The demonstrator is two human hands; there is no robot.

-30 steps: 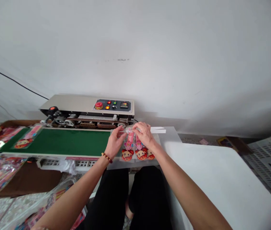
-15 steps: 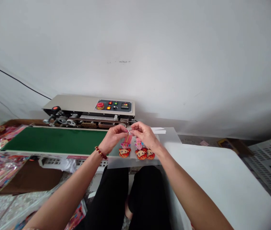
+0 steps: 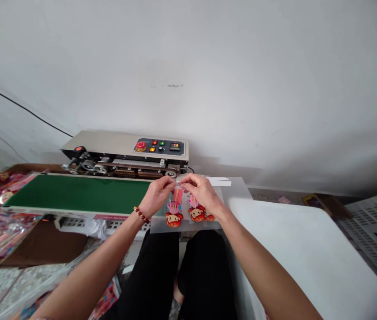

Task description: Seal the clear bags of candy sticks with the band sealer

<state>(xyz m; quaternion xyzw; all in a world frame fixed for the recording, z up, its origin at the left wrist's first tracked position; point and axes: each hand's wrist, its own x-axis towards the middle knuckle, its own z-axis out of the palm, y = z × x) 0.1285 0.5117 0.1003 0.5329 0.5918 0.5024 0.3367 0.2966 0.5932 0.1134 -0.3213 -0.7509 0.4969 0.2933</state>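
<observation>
Both hands pinch the top edge of a clear plastic packet (image 3: 175, 206) with pink and yellow sticks and a red-haired cartoon face at its lower end. My left hand (image 3: 158, 192) grips its upper left corner, fingers closed. On the other corner, my right hand (image 3: 199, 189) pinches with thumb and forefinger. Below my right hand, similar cartoon-face packets (image 3: 196, 212) lie on a translucent sheet (image 3: 237, 191), partly covered by the hand. Just left of my hands is the green conveyor belt (image 3: 85, 195) of a sealing machine (image 3: 108, 143).
The machine's control panel (image 3: 160, 147) has lit buttons and a red knob. A cardboard box (image 3: 55, 240) of packed packets stands at the left. A white table surface (image 3: 302, 249) extends to the right, with a plastic crate (image 3: 375, 222) beyond. A white paper strip (image 3: 220, 182) lies behind my right hand.
The packet between my hands has shifted slightly toward me, and its sticks show more fully. My right hand has moved a little left and down, covering more of the packets beneath it.
</observation>
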